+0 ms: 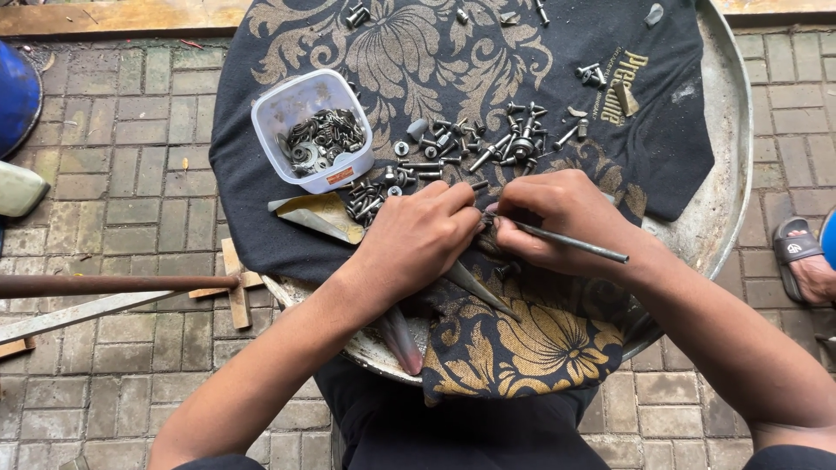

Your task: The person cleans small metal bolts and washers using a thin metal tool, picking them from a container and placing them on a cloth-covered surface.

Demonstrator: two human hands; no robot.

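— So, what do the two hands hold, near the middle of the tray?

— The right hand has its fingers closed around a thin metal rod. The rod lies almost flat and points to 3 o'clock, past the wrist. The left hand has its fingertips pinched together against the rod's near end, where both hands meet. What small part is between them, I cannot tell; the fingers hide it.

— And under the hands?

— A black cloth with gold flower pattern lies over a round metal tray. A pointed metal spike runs from under the left hand toward 5 o'clock.

— What is around?

— At 12 o'clock from the hands, just beside them, loose screws and bolts lie scattered on the cloth. At 10 o'clock stands a clear plastic tub, open, with washers and screws inside. Between the tub and the left hand lies a folded tan paper. Farther out, at 9 o'clock, a rusty bar lies across the brick floor. At 3 o'clock, well apart, a foot in a black sandal shows at the edge.
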